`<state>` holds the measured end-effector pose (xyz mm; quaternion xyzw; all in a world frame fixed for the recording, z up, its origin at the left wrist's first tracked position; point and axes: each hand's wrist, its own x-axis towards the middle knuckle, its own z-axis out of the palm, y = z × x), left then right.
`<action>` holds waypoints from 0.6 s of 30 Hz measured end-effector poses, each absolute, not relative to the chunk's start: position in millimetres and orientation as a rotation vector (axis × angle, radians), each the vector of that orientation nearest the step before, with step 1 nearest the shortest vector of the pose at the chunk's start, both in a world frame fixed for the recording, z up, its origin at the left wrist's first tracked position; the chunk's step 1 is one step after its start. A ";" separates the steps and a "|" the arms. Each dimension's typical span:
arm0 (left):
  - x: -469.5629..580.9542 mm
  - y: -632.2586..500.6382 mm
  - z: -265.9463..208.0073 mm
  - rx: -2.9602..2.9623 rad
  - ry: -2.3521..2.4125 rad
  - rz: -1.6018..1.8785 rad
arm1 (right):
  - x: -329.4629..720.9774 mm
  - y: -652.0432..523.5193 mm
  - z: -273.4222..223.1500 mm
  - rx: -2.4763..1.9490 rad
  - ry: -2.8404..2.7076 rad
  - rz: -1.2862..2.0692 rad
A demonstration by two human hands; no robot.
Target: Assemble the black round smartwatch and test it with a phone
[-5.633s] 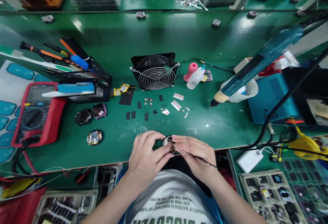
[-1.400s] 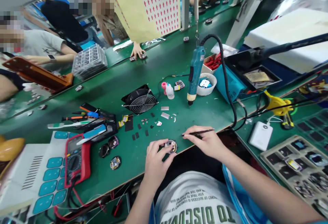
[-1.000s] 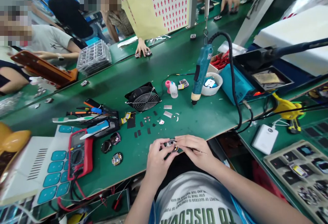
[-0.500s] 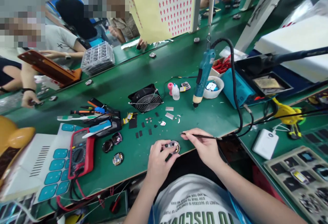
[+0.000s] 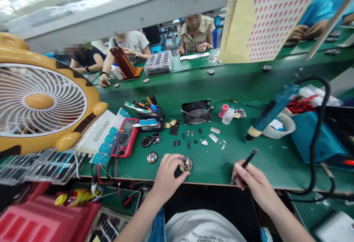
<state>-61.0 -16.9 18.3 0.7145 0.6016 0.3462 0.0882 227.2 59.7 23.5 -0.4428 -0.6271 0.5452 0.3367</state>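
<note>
My left hand (image 5: 169, 172) grips a small round watch case (image 5: 186, 164) by its rim near the table's front edge. The case lies face up, with tiny electronic parts showing inside. To the right, apart from the case, my right hand (image 5: 250, 175) pinches slim black tweezers (image 5: 251, 157), their rear end pointing up and their tips low by the tabletop, partly hidden by the fingers. Another round watch module (image 5: 152, 157) rests left of my left hand. Small black pads (image 5: 188, 145) and metal strips (image 5: 213, 137) are scattered beyond the case.
A black cooling fan (image 5: 197, 112), a dropper bottle (image 5: 228, 116) and a white bowl (image 5: 279, 133) stand behind. A hanging electric screwdriver (image 5: 272, 113) occupies the right. Left are a red multimeter (image 5: 125, 137), a tool holder (image 5: 151, 122) and a large yellow fan (image 5: 38, 102). Co-workers sit across.
My right hand has moved right, away from the watch case, and the tweezers have turned from nearly level to steeply tilted. My left hand still holds the case. The view has swung left.
</note>
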 end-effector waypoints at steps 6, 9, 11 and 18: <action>-94.2 -46.4 8.5 2.057 1.895 0.959 | 244.6 80.6 33.1 -1.163 -2.492 0.914; -110.7 -55.2 13.0 2.023 2.004 1.011 | 251.9 92.0 29.9 -1.256 -2.619 0.360; -127.2 -56.9 18.9 1.998 2.114 1.014 | 251.1 95.3 31.8 -1.267 -2.554 0.068; -163.5 -50.1 21.6 1.908 2.169 0.917 | 176.9 64.0 35.5 -0.809 -2.441 0.508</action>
